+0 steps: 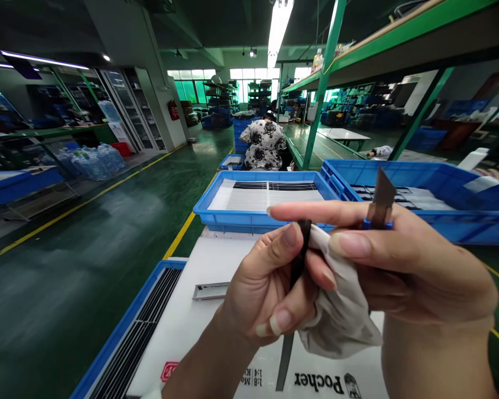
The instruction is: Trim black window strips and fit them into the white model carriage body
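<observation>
Between the thumb and fingers of my left hand (260,280) is a thin black strip (286,360), whose lower end hangs over the white work surface. My right hand (424,266) pinches a whitish cloth (341,316) against the strip's upper end; the cloth drapes below the fingers. Tucked between the fingers of that hand is a utility knife (381,199), its dark blade pointing up and a bit of blue showing at its base. The rest of the knife is hidden by the hand. A slim grey, frame-like part (210,291) lies left of my left hand.
Ahead stands a blue crate (208,208) with rows of strips on white sheets. Another blue crate (461,224) is at the right, and a third (108,346) holds dark strips at lower left. A person (266,141) sits beyond, beside a green-framed bench (316,122).
</observation>
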`<act>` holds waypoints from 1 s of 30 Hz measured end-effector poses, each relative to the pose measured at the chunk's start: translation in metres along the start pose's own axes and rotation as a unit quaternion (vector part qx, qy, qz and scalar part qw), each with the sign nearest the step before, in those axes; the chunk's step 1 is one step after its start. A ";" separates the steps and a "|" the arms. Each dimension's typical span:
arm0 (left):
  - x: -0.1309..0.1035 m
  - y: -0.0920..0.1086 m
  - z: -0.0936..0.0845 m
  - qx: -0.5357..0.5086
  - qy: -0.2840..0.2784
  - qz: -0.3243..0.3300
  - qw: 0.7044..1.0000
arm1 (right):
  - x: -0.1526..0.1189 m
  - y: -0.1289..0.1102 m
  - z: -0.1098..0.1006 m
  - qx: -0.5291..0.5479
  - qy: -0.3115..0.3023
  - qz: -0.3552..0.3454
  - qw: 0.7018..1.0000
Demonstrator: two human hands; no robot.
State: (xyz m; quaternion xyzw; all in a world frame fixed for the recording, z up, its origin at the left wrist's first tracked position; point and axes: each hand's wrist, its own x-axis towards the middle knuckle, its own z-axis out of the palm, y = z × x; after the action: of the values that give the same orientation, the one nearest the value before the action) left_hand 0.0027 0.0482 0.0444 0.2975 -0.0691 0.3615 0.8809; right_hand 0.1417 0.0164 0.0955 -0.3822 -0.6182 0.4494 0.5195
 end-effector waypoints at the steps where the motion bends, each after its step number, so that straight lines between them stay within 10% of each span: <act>1: 0.000 0.000 0.000 0.001 0.002 0.001 1.000 | 0.001 -0.002 -0.004 0.057 -0.039 0.054 0.996; 5: 0.000 -0.001 -0.002 0.005 -0.002 0.006 1.000 | 0.008 -0.006 -0.018 0.159 -0.134 0.159 0.965; 14: -0.005 -0.003 -0.001 0.086 0.028 0.076 0.993 | 0.012 0.006 -0.027 0.116 -0.111 0.062 0.985; 18: -0.016 -0.016 -0.014 0.274 0.122 0.254 0.919 | -0.009 0.026 -0.032 -0.076 0.003 -0.069 0.995; 30: -0.039 -0.029 -0.031 0.442 0.147 0.350 0.813 | -0.036 0.039 -0.019 -0.245 -0.131 -0.112 0.954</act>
State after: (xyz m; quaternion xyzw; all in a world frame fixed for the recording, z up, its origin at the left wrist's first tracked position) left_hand -0.0091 0.0261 -0.0077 0.5542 0.1288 0.6760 0.4683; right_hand 0.1667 -0.0029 0.0482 -0.3637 -0.8109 0.2694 0.3710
